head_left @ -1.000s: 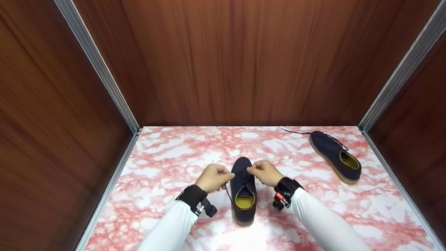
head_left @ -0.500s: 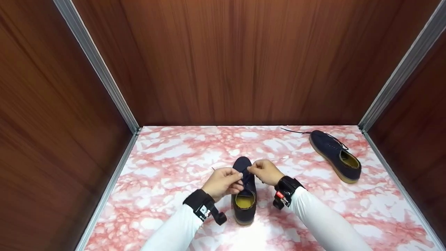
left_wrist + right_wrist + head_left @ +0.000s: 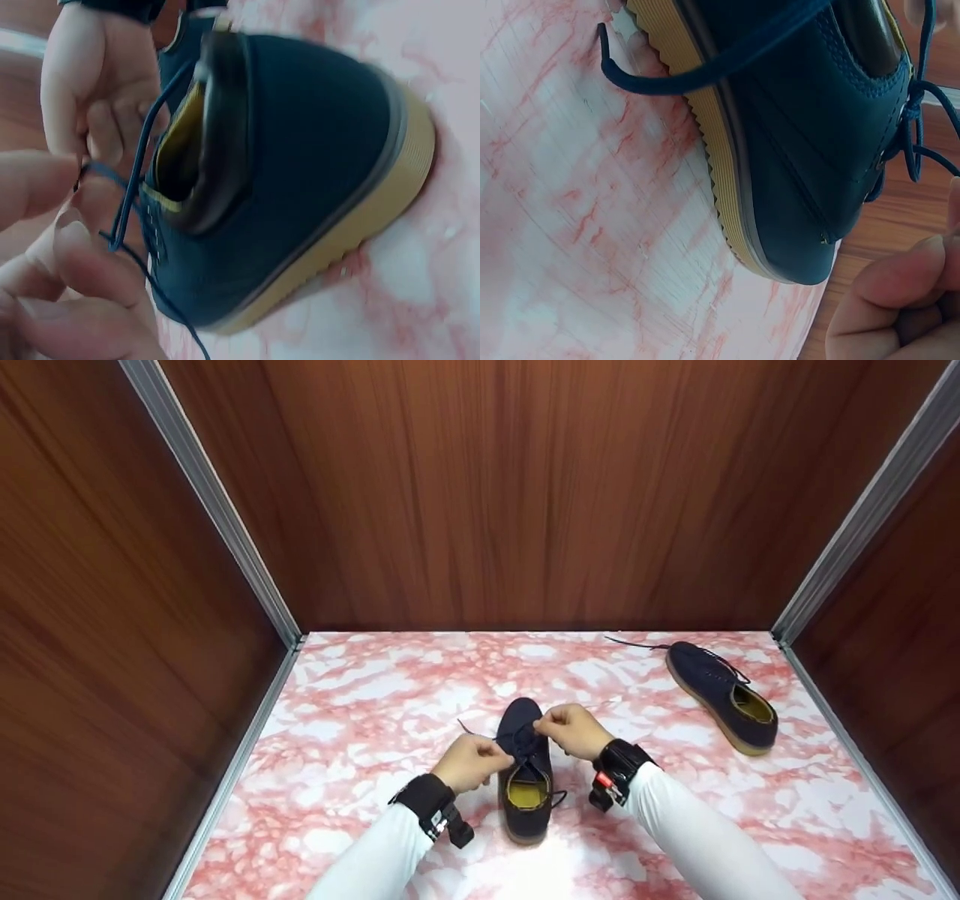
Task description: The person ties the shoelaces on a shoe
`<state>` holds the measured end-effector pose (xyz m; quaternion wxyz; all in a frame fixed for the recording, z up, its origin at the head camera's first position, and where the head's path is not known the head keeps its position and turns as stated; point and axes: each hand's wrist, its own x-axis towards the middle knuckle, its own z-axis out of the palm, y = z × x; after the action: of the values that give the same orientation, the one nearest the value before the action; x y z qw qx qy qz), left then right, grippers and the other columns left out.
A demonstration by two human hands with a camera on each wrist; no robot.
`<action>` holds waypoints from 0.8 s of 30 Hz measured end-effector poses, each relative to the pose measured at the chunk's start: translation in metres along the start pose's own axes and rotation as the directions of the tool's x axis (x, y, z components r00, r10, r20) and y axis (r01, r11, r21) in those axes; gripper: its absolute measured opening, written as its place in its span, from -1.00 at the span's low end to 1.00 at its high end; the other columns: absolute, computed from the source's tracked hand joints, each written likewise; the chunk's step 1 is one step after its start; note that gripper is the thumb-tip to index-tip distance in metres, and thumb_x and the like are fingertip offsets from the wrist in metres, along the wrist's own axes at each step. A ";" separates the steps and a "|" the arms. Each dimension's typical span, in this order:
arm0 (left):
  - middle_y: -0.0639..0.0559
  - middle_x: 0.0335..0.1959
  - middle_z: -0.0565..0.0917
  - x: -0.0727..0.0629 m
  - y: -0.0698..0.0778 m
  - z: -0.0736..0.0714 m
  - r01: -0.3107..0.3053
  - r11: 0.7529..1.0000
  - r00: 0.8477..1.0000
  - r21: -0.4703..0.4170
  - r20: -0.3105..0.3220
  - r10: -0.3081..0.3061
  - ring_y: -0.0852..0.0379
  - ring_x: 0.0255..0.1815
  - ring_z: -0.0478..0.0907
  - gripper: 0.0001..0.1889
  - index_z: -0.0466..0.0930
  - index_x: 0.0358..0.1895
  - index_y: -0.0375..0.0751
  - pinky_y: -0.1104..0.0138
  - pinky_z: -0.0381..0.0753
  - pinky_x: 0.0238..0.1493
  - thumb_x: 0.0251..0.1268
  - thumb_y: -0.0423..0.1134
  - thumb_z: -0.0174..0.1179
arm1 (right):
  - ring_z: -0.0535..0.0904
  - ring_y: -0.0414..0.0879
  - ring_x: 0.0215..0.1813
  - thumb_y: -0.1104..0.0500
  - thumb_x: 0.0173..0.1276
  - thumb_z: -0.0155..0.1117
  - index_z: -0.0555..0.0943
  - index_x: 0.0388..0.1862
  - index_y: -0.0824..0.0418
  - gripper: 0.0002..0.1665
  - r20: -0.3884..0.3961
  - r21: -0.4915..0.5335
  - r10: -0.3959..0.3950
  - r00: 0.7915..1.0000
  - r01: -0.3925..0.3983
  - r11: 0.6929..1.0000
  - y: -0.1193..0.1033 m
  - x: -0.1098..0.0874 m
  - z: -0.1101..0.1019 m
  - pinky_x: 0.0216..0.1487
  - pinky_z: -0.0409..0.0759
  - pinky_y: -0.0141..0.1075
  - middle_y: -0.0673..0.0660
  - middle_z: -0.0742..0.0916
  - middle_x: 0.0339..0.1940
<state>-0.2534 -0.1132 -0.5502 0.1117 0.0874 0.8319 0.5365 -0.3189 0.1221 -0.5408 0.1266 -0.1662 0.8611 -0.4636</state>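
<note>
A dark navy lace-up shoe (image 3: 527, 826) with a tan sole and yellow lining stands between my hands, toe pointing away. My left hand (image 3: 466, 763) is at the left of its lacing, thumb and fingertips pinching the shoelace (image 3: 140, 176). On the other side, my right hand (image 3: 574, 731) pinches another part of the lace near the toe end. Small loops and a knot (image 3: 913, 107) show over the eyelets in the right wrist view. One loose lace end points out left; another hangs over the heel's right side. Fingers partly hide the lacing.
A second navy shoe (image 3: 720, 697) lies at the back right, its lace trailing left. The pink-and-white marbled surface (image 3: 375, 690) is bounded by a wood-grain back panel (image 3: 480, 495) and side panels with grey metal corner strips.
My left hand moved right over the lacing, then drew back slightly left and toward me. A lace end now hangs at the heel's right side. My right hand has stayed nearly still.
</note>
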 end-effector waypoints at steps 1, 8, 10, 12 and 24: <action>0.24 -0.61 0.58 0.002 -0.001 -0.002 0.005 1.000 1.000 -0.013 -0.018 -0.005 0.26 -0.66 0.47 -0.82 0.78 -0.34 -0.24 0.47 0.39 -0.62 0.33 -0.18 0.38 | 0.33 -0.30 -0.67 0.09 0.51 0.26 0.74 -0.31 0.32 -0.67 0.002 0.000 0.000 1.000 0.000 1.000 0.000 0.000 0.000 -0.59 0.36 -0.44 -0.18 0.40 -0.74; -0.06 -0.48 0.72 0.015 -0.011 -0.008 0.019 0.999 0.995 -0.036 -0.099 -0.022 0.17 -0.54 0.65 -0.86 0.78 -0.19 -0.23 0.47 0.49 -0.59 0.38 -0.23 0.32 | 0.34 -0.31 -0.66 0.12 0.51 0.25 0.75 -0.29 0.34 -0.70 0.013 0.012 -0.018 1.000 0.018 1.000 -0.003 -0.002 0.001 -0.58 0.37 -0.45 -0.18 0.43 -0.73; -0.12 -0.41 0.74 0.020 -0.012 -0.009 0.003 0.999 0.993 -0.032 -0.120 -0.006 0.12 -0.48 0.68 -0.85 0.78 -0.13 -0.24 0.46 0.52 -0.56 0.41 -0.24 0.31 | 0.34 -0.31 -0.65 0.13 0.51 0.25 0.75 -0.29 0.32 -0.71 0.011 0.010 -0.025 1.000 0.025 1.000 -0.003 -0.002 0.001 -0.58 0.36 -0.45 -0.19 0.44 -0.73; -0.10 -0.36 0.76 0.025 -0.013 -0.009 -0.036 0.999 0.990 -0.010 -0.138 0.034 0.09 -0.42 0.69 -0.84 0.79 -0.09 -0.25 0.45 0.56 -0.48 0.42 -0.26 0.31 | 0.35 -0.31 -0.65 0.13 0.51 0.25 0.75 -0.29 0.31 -0.71 0.009 0.008 -0.033 0.999 0.033 0.999 -0.003 -0.001 0.001 -0.58 0.36 -0.46 -0.19 0.44 -0.72; -0.05 -0.13 0.83 0.044 -0.014 0.001 -0.175 0.971 0.962 0.164 -0.183 0.204 0.03 -0.17 0.73 -0.84 0.81 -0.06 -0.17 0.33 0.69 -0.12 0.37 -0.26 0.37 | 0.38 -0.27 -0.62 0.11 0.52 0.25 0.76 -0.25 0.31 -0.70 0.020 0.009 -0.045 0.999 0.045 0.999 -0.003 -0.001 0.002 -0.56 0.39 -0.43 -0.19 0.47 -0.72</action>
<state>-0.2957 -0.1061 -0.5673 -0.0305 0.1206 0.8638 0.4883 -0.3165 0.1198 -0.5388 0.1256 -0.1898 0.8539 -0.4681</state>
